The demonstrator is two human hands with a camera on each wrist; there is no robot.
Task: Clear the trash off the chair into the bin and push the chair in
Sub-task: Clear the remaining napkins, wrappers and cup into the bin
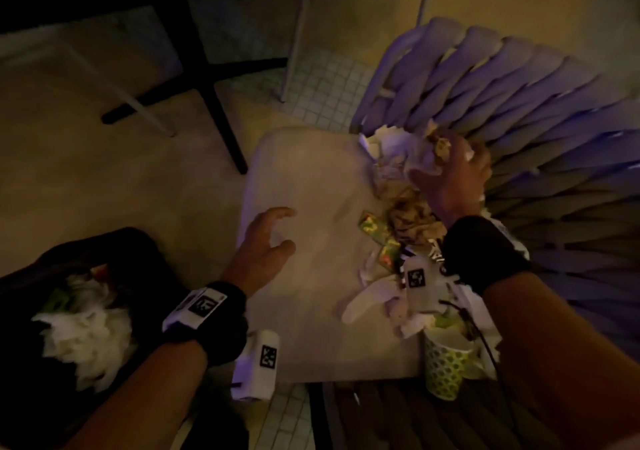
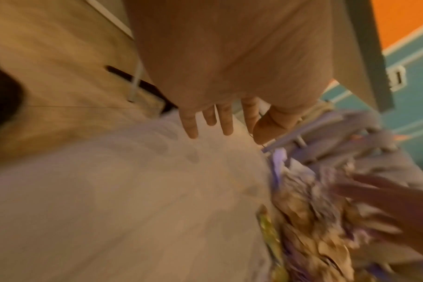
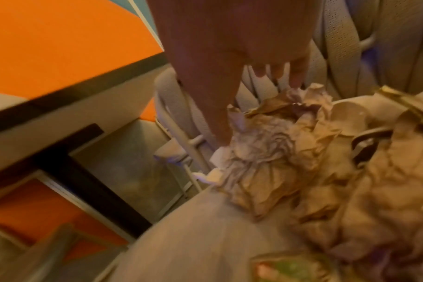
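Note:
A beige chair seat point(image 1: 311, 207) carries a heap of trash point(image 1: 408, 221) along its right side, against the purple slatted backrest point(image 1: 519, 110). The heap holds crumpled brown and white paper point(image 3: 266, 152), green wrappers point(image 1: 372, 226) and a green patterned paper cup point(image 1: 446, 366). My right hand point(image 1: 446, 162) is at the far end of the heap, its thumb and fingers curled round a wad of crumpled paper point(image 1: 405, 151). My left hand point(image 1: 289, 229) hovers open over the bare part of the seat, holding nothing. The black bin point(image 1: 145, 252) stands at the lower left.
White tissue point(image 1: 90, 331) lies in the bin. A table with black legs point(image 1: 214, 103) stands beyond the seat, and a second chair's pale legs point(image 1: 294, 44) show at the top. Orange and teal wall panels point(image 3: 61, 47) appear in the wrist views.

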